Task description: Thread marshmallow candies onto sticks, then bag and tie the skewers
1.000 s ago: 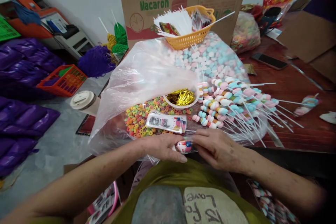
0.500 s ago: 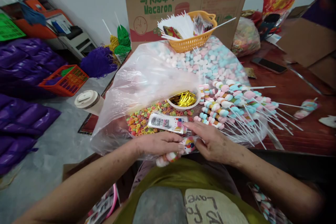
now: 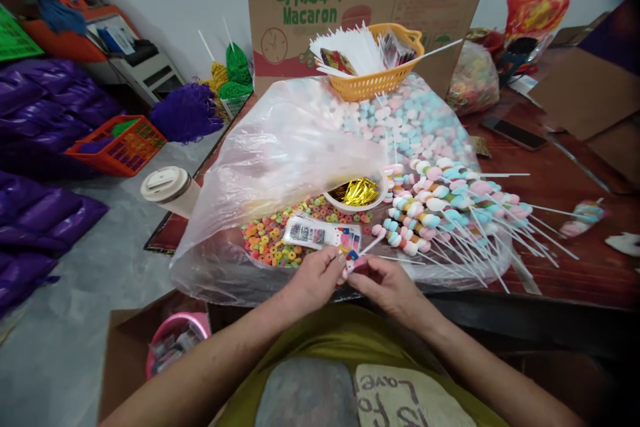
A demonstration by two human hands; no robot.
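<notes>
My left hand (image 3: pixel 316 278) and my right hand (image 3: pixel 389 288) meet over the table's front edge, both with fingers closed around a marshmallow skewer in a printed clear wrapper (image 3: pixel 352 258). Its white stick (image 3: pixel 373 243) points up and to the right, while my fingers cover most of the marshmallows. Just beyond them lies a stack of printed plastic bags (image 3: pixel 306 233) on top of loose ring-shaped candies (image 3: pixel 270 238). A white bowl (image 3: pixel 345 205) of gold twist ties (image 3: pixel 362 192) sits behind. To the right is a pile of marshmallow skewers (image 3: pixel 440 203), sticks toward me.
A yellow basket (image 3: pixel 375 82) of white sticks stands at the back, before a large cardboard box (image 3: pixel 310 40). A lidded cup (image 3: pixel 170 190) is at the left edge, a phone (image 3: pixel 515 133) at the right. Below left, a pink tub (image 3: pixel 155 340) sits inside a carton.
Both hands have drawn together and curled in. The skewer, earlier lying with its marshmallows to the left, is now turned with its stick up. The pink tub has come into clearer view.
</notes>
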